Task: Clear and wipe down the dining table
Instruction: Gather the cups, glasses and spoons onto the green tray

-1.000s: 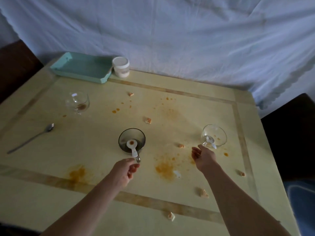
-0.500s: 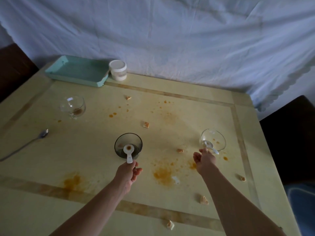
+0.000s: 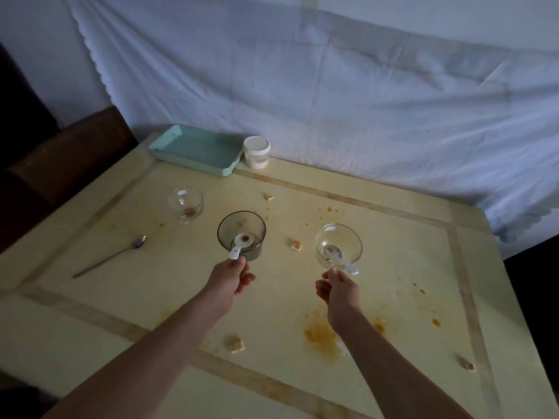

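We count three glass bowls (image 3: pixel 184 204) (image 3: pixel 241 229) (image 3: pixel 338 241), three spoons (image 3: pixel 110 257) (image 3: pixel 241 244) (image 3: pixel 338 257), four bread scraps (image 3: pixel 269 197) (image 3: pixel 295 244) (image 3: pixel 237 343) (image 3: pixel 469 365), one teal tray (image 3: pixel 196 149) and one white jar (image 3: pixel 256 152) on the surface (image 3: pixel 393 267).

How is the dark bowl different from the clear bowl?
The dark bowl is smoky grey with straight sides; the clear bowl is colourless and rounded. The dark bowl's spoon carries a brown blob; the clear bowl's spoon shows none. Both hold a white spoon.

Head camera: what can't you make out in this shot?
Head view only.
- Left hand: its back hides whether the fingers grip the dark bowl or white spoon.
- Right hand: contact with clear bowl hidden by knuckles.
- Jar label: too small, dim.
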The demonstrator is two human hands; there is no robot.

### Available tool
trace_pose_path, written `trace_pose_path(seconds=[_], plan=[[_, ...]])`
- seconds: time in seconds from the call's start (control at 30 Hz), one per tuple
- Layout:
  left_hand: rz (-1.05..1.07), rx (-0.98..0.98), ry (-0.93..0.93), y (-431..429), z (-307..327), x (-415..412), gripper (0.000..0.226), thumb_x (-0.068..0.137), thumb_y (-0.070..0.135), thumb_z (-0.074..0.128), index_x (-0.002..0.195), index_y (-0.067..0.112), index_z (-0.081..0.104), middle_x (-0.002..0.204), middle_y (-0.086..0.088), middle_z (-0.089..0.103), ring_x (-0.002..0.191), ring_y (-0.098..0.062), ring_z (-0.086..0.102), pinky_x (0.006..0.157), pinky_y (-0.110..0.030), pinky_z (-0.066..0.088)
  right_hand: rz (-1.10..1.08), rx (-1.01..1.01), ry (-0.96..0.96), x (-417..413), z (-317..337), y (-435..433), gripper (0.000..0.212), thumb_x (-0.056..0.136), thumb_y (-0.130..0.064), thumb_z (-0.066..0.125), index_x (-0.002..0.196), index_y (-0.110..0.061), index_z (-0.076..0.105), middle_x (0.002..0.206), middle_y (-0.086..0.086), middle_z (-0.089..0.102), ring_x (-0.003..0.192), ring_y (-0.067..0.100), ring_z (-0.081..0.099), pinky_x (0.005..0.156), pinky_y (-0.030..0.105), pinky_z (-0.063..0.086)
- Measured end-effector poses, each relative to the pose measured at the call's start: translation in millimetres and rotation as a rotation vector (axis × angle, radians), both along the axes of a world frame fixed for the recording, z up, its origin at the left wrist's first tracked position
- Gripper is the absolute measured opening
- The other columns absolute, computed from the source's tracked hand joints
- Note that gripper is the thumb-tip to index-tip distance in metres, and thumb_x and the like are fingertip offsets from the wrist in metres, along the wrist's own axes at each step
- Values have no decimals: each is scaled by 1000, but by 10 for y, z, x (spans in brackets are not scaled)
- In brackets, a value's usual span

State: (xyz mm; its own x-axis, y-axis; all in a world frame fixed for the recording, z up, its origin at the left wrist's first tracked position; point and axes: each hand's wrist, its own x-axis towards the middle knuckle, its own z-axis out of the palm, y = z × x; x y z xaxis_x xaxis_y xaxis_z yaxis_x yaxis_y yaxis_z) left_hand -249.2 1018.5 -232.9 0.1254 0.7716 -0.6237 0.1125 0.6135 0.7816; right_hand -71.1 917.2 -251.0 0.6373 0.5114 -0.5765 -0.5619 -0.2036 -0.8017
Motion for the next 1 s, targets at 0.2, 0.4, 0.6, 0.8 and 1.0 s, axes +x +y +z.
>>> trace_pose_path(seconds=[0.2,0.4,0.6,0.8,1.0], plan=[[23,51,-29,745,252,-176,31,99,25,42,72,13,51,43,4,59,53,-11,52,49,-20,30,110,63,-27,-388,271,737,27,98,-13,43,73,-4,52,64,10,45,56,18,43,55,29,38],[71,96,-13,1778,397,-497,34,100,26,40,68,15,48,63,-2,54,37,-2,52,44,-18,30,179,82,-38,-719,458,1736,28,97,-13,43,72,-4,52,62,11,45,54,18,44,54,29,39],[84,117,11,2991,475,-814,33,100,26,40,70,14,48,68,-4,53,55,-11,53,49,-18,33,191,78,-26,-1095,533,2918,27,97,-10,43,72,-3,51,63,11,44,54,18,42,53,29,36],[48,151,42,4086,324,-958,31,99,23,39,69,16,46,67,-1,50,59,-11,52,51,-21,29,192,52,-3,-1360,365,4056,27,96,-10,42,72,-2,50,62,11,43,50,18,40,47,25,37],[30,145,62,4945,22,-1004,28,99,22,40,73,16,48,69,-1,52,60,-12,54,51,-20,31,174,20,13,-1508,94,5073,25,95,-7,43,71,-4,49,60,9,41,47,17,38,36,18,35]])
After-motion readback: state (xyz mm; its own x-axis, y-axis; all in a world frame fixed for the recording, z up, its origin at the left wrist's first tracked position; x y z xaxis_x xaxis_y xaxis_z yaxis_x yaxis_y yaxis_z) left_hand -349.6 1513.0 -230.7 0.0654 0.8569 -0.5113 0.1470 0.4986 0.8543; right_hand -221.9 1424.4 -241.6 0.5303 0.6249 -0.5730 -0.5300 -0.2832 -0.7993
